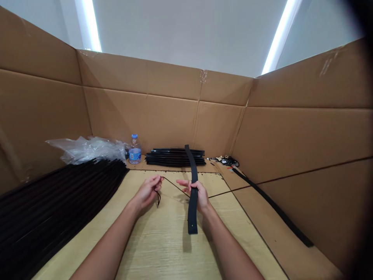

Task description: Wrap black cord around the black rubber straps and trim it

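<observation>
Left hand [147, 193]: fingertips [157, 179] pinched shut on a thin black cord [174, 186], with a short end dangling just below them.
Right hand [199, 197]: fingers [201, 190] curled closed around a flat black strip [192, 210], the index finger reaching out toward the left hand.
Strip: upright in the right fingers, its upper end rising beyond them and its lower end, with a small hole, hanging below.
Between the fingers: the cord spans the gap and meets the strip at the right hand (any fastening is hidden there).
Under the fingers: a pale wood-grain tabletop [163, 249], its right edge slanting past the right hand.
Left of the fingers: a long stack of black strips [49, 202], its edge near the left wrist.
Right of the fingers: a loose black strip [271, 206] on cardboard, and a small pile of mixed parts [225, 160].
Beyond the fingers: a bundle of black strips [175, 157], a water bottle [134, 151] and crumpled clear plastic [90, 149].
Room: tall cardboard walls [163, 120] enclose three sides.
</observation>
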### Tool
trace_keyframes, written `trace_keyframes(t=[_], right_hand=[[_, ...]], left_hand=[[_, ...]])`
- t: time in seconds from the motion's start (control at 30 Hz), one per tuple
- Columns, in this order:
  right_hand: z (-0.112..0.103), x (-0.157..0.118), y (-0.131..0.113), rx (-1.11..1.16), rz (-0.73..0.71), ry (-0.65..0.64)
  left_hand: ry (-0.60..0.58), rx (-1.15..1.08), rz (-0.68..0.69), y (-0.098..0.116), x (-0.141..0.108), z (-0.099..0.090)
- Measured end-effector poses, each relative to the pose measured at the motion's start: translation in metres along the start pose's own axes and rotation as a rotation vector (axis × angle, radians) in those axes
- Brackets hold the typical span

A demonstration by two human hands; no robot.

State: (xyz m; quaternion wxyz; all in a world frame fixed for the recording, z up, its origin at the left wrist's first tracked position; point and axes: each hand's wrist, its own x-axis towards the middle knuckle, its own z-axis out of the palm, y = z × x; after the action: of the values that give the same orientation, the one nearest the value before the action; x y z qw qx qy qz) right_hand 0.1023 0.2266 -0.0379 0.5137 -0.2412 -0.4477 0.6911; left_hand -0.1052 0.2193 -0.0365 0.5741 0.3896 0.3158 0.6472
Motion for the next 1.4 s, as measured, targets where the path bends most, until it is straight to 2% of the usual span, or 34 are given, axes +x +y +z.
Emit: trace_keyframes(t=[0.13,0.2,0.27,0.37,0.47,0.53,0.6,0.7,0.8,0.9,1.07,1.13,1.23,1.33,1.4], right_hand=[[-0.012,0.006,-0.004,-0.001,0.008,0.131],[-0.022,0.01,-0.005,0.006,0.016,0.188],[-0.032,0.013,-0.005,0.005,0.02,0.217],[-0.045,0.016,-0.001,0.007,0.024,0.221],[-0.05,0.017,0.005,0.019,0.01,0.208],[-0.051,0.017,0.01,0.027,-0.005,0.197],[-0.05,0.017,0.012,0.032,-0.017,0.188],[-0.046,0.017,0.014,0.038,-0.012,0.172],[-0.041,0.015,0.013,0.042,0.029,0.12],[-0.037,0.011,0.011,0.05,0.05,0.077],[-0.03,0.008,0.009,0.002,0.039,0.061],[-0.028,0.008,0.008,-0.037,0.042,0.095],[-0.026,0.01,0.006,-0.044,0.031,0.169],[-0.026,0.011,0.002,-0.002,-0.036,0.228],[-0.027,0.011,-0.003,0.01,-0.068,0.245]], left_hand=[[0.347,-0.368,0.289,0.03,0.012,-0.037],[0.481,-0.492,0.41,0.044,0.014,-0.058],[0.554,-0.527,0.491,0.054,0.014,-0.075],[0.566,-0.534,0.537,0.059,0.014,-0.088],[0.522,-0.517,0.513,0.056,0.014,-0.082],[0.488,-0.405,0.473,0.05,0.016,-0.072],[0.454,-0.183,0.396,0.041,0.017,-0.061],[0.36,0.268,0.277,0.025,0.015,-0.047],[0.262,0.592,0.29,0.013,0.01,-0.038],[0.285,0.707,0.375,0.006,0.007,-0.034],[0.459,1.011,0.504,0.006,0.005,-0.037],[0.568,1.019,0.524,0.008,0.006,-0.041],[0.705,0.85,0.489,0.012,0.009,-0.045],[0.77,0.48,0.432,0.017,0.014,-0.045],[0.733,0.172,0.398,0.021,0.015,-0.041]])
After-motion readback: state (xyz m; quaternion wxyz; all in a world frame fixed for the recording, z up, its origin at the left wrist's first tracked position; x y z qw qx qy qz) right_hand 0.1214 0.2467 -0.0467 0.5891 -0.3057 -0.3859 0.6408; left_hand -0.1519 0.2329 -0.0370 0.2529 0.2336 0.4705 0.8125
